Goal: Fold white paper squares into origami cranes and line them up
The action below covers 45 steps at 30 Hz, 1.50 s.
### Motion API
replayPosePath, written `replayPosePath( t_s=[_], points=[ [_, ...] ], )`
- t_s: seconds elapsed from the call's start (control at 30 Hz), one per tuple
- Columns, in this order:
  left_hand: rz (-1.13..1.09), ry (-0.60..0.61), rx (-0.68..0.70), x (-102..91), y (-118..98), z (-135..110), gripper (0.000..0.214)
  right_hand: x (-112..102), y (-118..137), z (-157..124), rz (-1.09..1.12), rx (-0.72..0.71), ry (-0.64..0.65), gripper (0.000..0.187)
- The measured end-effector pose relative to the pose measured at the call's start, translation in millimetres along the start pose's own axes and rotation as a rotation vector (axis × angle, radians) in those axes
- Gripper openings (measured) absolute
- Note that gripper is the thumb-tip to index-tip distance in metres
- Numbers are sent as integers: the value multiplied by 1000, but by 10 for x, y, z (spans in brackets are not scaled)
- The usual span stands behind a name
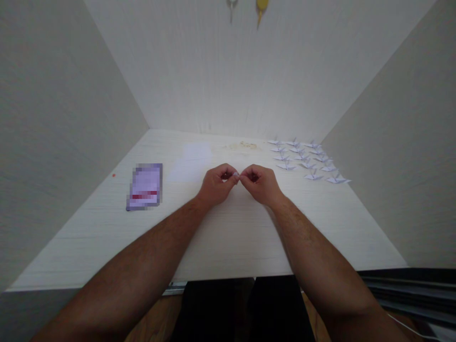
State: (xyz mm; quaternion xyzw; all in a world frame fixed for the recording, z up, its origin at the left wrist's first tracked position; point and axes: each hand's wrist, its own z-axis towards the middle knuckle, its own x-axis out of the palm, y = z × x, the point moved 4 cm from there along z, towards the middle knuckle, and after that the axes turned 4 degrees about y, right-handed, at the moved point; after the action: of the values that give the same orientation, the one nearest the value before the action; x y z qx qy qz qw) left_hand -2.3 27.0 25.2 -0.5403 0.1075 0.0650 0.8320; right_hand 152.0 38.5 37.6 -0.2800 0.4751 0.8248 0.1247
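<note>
Over the middle of the white table, my left hand (220,183) and my right hand (259,183) meet with thumbs and forefingers pinched together. Between the fingertips is a small piece of folded white paper (236,175), mostly hidden by the fingers. Both hands appear closed on it. Just beyond my left hand lie white paper sheets (190,161), flat on the table. To the right of my right hand, several folded white paper cranes (301,157) stand in rows near the back right corner.
A blurred-out purple rectangular object (145,186) lies on the left of the table (228,247). Walls enclose the table at the back and both sides. A small red dot (114,175) is near the left wall. A yellow hanging item (261,7) shows on the back wall.
</note>
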Motion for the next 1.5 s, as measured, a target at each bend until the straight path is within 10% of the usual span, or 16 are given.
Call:
replayPosePath(
  t_s=[1.5],
  points=[
    [-661, -99, -278, 97, 166, 21, 17, 233, -30, -41, 52, 40, 10, 25]
  ],
)
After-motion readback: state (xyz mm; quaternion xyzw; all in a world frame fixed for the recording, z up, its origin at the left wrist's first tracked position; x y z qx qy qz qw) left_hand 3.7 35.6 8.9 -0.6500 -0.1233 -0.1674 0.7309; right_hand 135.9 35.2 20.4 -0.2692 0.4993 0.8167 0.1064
